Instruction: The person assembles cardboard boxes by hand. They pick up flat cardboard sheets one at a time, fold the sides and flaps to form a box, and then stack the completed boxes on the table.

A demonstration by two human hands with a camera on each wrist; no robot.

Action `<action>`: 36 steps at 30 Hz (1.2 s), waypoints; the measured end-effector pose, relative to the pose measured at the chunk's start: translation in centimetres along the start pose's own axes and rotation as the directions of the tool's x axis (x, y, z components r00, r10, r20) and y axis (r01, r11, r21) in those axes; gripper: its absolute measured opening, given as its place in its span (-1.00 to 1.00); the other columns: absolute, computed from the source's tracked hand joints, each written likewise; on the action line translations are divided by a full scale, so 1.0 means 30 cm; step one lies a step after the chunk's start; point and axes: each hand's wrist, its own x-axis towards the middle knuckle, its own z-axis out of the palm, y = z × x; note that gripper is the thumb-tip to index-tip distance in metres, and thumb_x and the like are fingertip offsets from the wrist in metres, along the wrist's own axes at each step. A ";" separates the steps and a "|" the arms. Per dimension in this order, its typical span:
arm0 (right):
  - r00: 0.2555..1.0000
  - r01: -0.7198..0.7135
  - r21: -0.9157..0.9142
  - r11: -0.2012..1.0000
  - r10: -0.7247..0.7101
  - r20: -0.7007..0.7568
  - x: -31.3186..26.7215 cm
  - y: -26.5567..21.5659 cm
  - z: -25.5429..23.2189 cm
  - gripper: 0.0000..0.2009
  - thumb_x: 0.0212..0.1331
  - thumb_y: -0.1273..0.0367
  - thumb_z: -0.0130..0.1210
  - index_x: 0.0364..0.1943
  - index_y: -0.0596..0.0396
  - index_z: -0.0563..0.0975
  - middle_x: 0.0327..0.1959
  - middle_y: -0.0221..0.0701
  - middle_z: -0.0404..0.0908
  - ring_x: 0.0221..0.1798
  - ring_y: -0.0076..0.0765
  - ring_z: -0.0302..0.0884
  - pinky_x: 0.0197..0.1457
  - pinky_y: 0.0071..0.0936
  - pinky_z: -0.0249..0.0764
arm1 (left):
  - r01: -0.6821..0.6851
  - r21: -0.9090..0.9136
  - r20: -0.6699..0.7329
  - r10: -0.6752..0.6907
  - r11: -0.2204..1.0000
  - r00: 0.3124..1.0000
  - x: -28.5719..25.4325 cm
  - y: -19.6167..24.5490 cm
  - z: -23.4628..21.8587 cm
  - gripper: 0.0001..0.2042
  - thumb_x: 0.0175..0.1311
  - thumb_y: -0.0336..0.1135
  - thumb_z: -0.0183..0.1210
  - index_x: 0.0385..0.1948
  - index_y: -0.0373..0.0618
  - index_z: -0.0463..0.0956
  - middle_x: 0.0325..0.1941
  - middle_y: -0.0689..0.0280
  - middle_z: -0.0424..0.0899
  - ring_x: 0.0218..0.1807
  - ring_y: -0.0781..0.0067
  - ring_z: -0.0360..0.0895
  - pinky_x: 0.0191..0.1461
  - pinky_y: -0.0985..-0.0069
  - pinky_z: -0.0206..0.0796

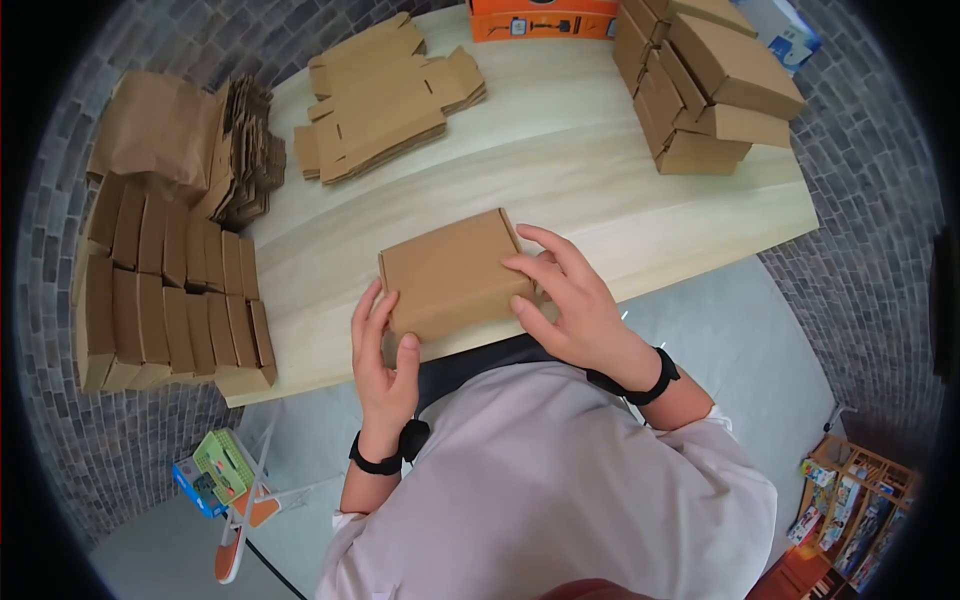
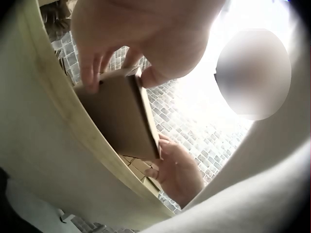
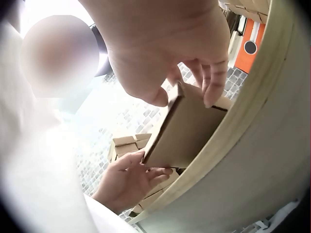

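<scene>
A small brown cardboard box (image 1: pixel 450 270), its lid closed, is between my two hands near the table's front edge. My left hand (image 1: pixel 385 370) grips its left end, fingers along the side and thumb at the near corner. On the opposite end, my right hand (image 1: pixel 575 305) has fingertips on the top edge and side, with the thumb lower on the near face. Seen from the left wrist, the box (image 2: pixel 121 116) is tilted beside the table edge, the left thumb at one corner. The right wrist view shows the right fingers and thumb around the box's upper corner (image 3: pixel 187 111).
Flat unfolded cardboard blanks (image 1: pixel 385 105) lie stacked at the back of the table (image 1: pixel 560 130). Rows of folded boxes (image 1: pixel 170 290) line the left side, beside a bundle of brown sheets (image 1: pixel 245 150). More boxes (image 1: pixel 710 90) are piled at back right, near an orange carton (image 1: pixel 540 22).
</scene>
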 end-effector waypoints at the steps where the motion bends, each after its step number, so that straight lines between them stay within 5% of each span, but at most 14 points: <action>1: 0.996 -0.087 0.024 0.996 0.087 0.005 -0.008 0.009 0.006 -0.56 0.16 0.38 0.20 0.16 0.11 0.48 0.29 -0.09 0.41 -0.01 -0.09 0.54 0.04 -0.26 0.53 | 0.072 -0.012 0.030 -0.072 0.997 0.997 -0.011 -0.014 0.002 -0.53 0.41 -0.26 0.07 0.31 -0.23 0.35 0.32 0.02 0.45 0.35 0.08 0.39 0.38 0.27 0.23; 8: 0.980 -0.187 0.056 0.981 0.182 0.074 -0.018 0.006 0.000 -0.52 0.18 0.38 0.21 0.21 0.08 0.44 0.28 -0.15 0.45 0.07 -0.15 0.48 -0.01 -0.30 0.56 | 0.265 -0.185 0.106 -0.249 0.946 0.963 -0.022 -0.003 0.009 -0.48 0.32 -0.42 0.11 0.33 -0.25 0.30 0.40 0.06 0.40 0.39 0.12 0.36 0.41 0.26 0.21; 10: 0.990 -0.134 0.050 0.990 0.136 -0.048 -0.008 -0.011 -0.025 -0.52 0.15 0.41 0.25 0.21 0.05 0.46 0.28 -0.21 0.46 0.02 -0.21 0.50 -0.13 -0.41 0.57 | 0.043 -0.092 0.026 -0.040 0.995 0.999 0.007 0.023 0.012 -0.47 0.29 -0.46 0.11 0.33 -0.24 0.30 0.41 0.05 0.38 0.36 0.11 0.40 0.41 0.28 0.22; 14: 0.974 -0.053 0.106 0.993 0.075 -0.213 0.016 -0.010 -0.111 -0.51 0.11 0.45 0.30 0.19 0.03 0.49 0.28 -0.26 0.49 -0.08 -0.34 0.52 -0.23 -0.53 0.55 | -0.117 -0.107 0.030 0.121 0.987 0.992 0.127 0.130 0.015 -0.44 0.26 -0.51 0.22 0.33 -0.26 0.30 0.37 0.09 0.39 0.40 0.20 0.33 0.43 0.30 0.18; 17: 0.929 -0.071 0.189 0.979 0.134 -0.345 0.014 -0.008 -0.184 -0.51 0.08 0.45 0.34 0.17 0.03 0.53 0.21 -0.34 0.56 -0.15 -0.51 0.50 -0.26 -0.62 0.51 | -0.354 0.021 -0.006 0.354 0.935 0.935 0.202 0.149 0.064 -0.41 0.13 -0.54 0.36 0.26 -0.24 0.38 0.23 0.12 0.47 0.18 0.24 0.45 0.25 0.37 0.35; 23: 0.883 -0.047 0.274 0.961 0.168 -0.439 -0.045 0.023 -0.196 -0.51 0.10 0.43 0.36 0.17 0.09 0.52 0.21 -0.32 0.51 -0.19 -0.54 0.47 -0.24 -0.63 0.52 | -0.333 -0.056 -0.035 0.331 0.941 0.943 0.237 0.177 0.153 -0.43 0.07 -0.53 0.40 0.19 -0.20 0.45 0.22 0.10 0.53 0.12 0.18 0.54 0.20 0.33 0.43; 27: 0.894 -0.173 0.332 0.927 0.289 -0.343 -0.047 0.058 -0.174 -0.51 0.11 0.44 0.36 0.18 0.12 0.52 0.15 -0.34 0.51 -0.21 -0.56 0.43 -0.22 -0.63 0.53 | -0.187 -0.027 0.068 0.188 0.982 0.980 0.224 0.157 0.162 -0.41 0.05 -0.51 0.41 0.20 -0.15 0.45 0.20 0.12 0.53 0.14 0.20 0.53 0.24 0.32 0.41; 32: 0.866 -0.435 0.451 0.779 0.499 -0.028 -0.064 0.091 -0.150 -0.49 0.09 0.49 0.35 0.19 0.14 0.50 0.10 -0.38 0.49 -0.22 -0.57 0.41 -0.18 -0.64 0.51 | -0.114 0.074 0.145 0.102 0.991 0.984 0.178 0.119 0.163 -0.36 -0.01 -0.53 0.42 0.22 -0.15 0.45 0.16 0.19 0.50 0.12 0.26 0.48 0.22 0.37 0.36; 36: 0.938 -0.278 0.392 0.877 0.337 -0.087 -0.072 0.110 -0.129 -0.46 0.07 0.51 0.35 0.20 0.09 0.50 0.09 -0.39 0.48 -0.23 -0.54 0.42 -0.17 -0.62 0.50 | -0.145 0.153 0.106 0.130 0.977 0.986 0.142 0.089 0.167 -0.35 -0.02 -0.52 0.44 0.23 -0.14 0.44 0.16 0.17 0.52 0.12 0.23 0.51 0.20 0.35 0.38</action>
